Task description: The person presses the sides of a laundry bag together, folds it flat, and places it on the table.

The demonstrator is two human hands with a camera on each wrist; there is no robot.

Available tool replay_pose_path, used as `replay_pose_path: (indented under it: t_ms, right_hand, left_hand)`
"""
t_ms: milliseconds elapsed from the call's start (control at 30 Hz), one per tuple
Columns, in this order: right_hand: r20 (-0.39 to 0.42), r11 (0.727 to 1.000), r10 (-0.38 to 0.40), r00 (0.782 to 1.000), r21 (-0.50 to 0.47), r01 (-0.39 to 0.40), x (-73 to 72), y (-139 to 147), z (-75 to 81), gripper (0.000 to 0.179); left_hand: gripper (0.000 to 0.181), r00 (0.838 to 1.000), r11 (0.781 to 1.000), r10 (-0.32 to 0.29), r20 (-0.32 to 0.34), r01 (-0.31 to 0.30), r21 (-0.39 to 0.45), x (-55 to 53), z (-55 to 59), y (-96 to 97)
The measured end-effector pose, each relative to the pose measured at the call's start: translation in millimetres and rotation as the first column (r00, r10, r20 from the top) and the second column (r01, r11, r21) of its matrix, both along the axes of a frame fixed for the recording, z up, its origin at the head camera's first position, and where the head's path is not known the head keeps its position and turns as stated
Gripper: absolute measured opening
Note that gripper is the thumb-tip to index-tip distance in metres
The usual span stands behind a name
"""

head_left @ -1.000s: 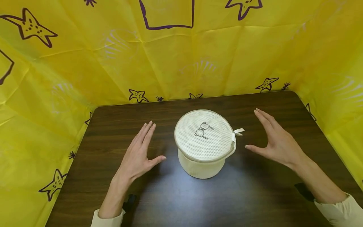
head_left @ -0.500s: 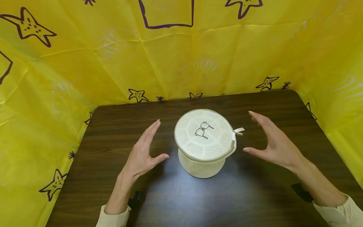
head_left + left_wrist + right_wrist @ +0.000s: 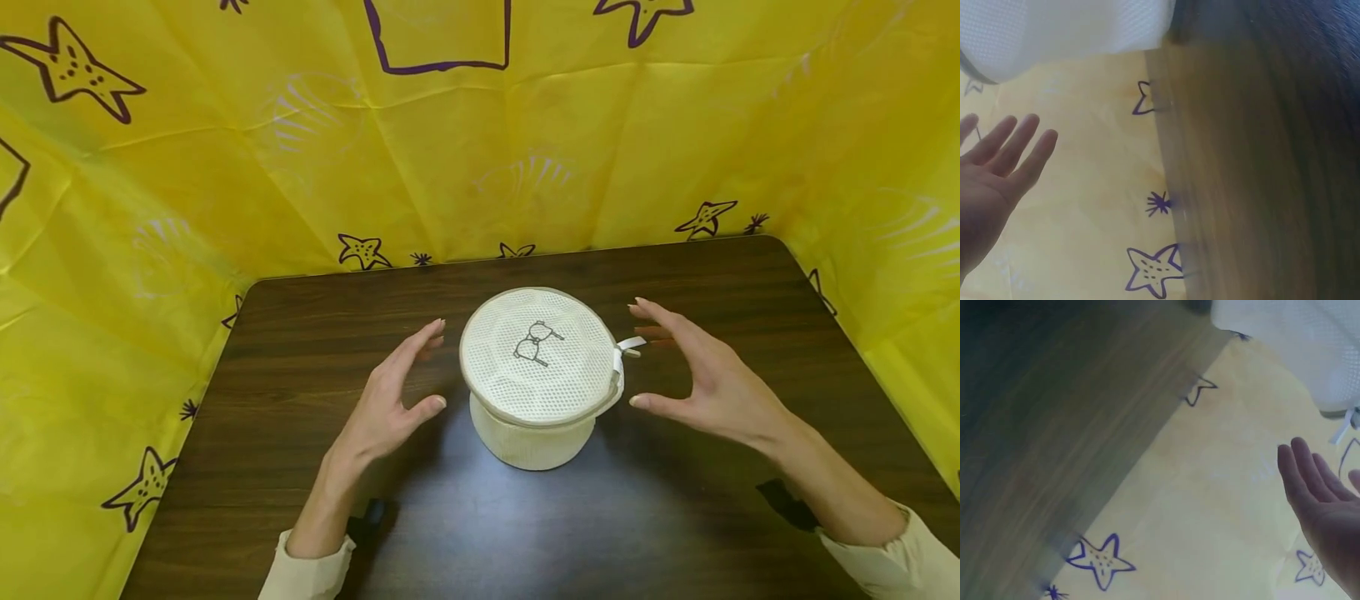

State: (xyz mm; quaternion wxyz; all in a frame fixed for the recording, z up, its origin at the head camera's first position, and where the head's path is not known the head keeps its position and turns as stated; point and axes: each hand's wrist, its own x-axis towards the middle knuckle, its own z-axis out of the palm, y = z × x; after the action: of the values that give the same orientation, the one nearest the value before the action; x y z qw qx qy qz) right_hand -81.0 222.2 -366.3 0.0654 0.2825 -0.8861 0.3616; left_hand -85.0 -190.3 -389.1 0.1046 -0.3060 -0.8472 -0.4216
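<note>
A round cream mesh laundry bag (image 3: pixel 536 367) stands upright on the dark wood table, its top wider than its base. A dark glasses-like outline is on its lid, and a white ribbon tab (image 3: pixel 632 342) sticks out at the right rim. My left hand (image 3: pixel 390 404) hovers just left of the bag, fingers spread and slightly bent, not touching it. To the right, my right hand (image 3: pixel 712 383) holds a similar curved shape near the tab, apart from the bag. Both wrist views show the bag's mesh wall (image 3: pixel 1072 31) beyond the spread fingers (image 3: pixel 1313 469).
The dark wood table (image 3: pixel 315 333) has rounded back corners. Yellow cloth (image 3: pixel 450 167) printed with starfish and shells hangs behind it and along both sides. Cream sleeves (image 3: pixel 307 571) cover my forearms.
Both hands have moved inward toward the bag, the left one rightward and the right one leftward. Their fingers have bent a little more. The bag has stayed in place.
</note>
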Motion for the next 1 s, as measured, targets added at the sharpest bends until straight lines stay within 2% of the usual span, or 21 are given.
replay_pose_path:
  t_ms: [200,467,633,1000]
  right_hand:
    - [0.039,0.999,-0.003,0.999,0.032,0.002,-0.4,-6,2.0,0.111]
    - [0.077,0.999,0.047,0.996,-0.03,-0.045,-0.8,-15,5.5,0.098]
    - [0.089,0.995,0.081,0.993,-0.064,-0.076,-1.3,-19,5.5,0.092]
    - [0.139,0.996,0.074,0.987,-0.061,-0.066,-1.8,-23,3.9,0.079]
  left_hand:
    - [0.086,0.999,0.999,-0.029,0.023,0.029,0.022,-3.3,0.7,4.7]
    - [0.082,0.995,0.996,-0.079,0.068,0.075,0.056,-8.0,1.7,12.1]
    - [0.082,0.991,0.994,-0.09,0.1,0.083,0.069,-10.3,1.7,17.3]
    - [0.08,0.985,0.99,-0.115,0.126,0.103,0.101,-11.9,2.7,24.9]
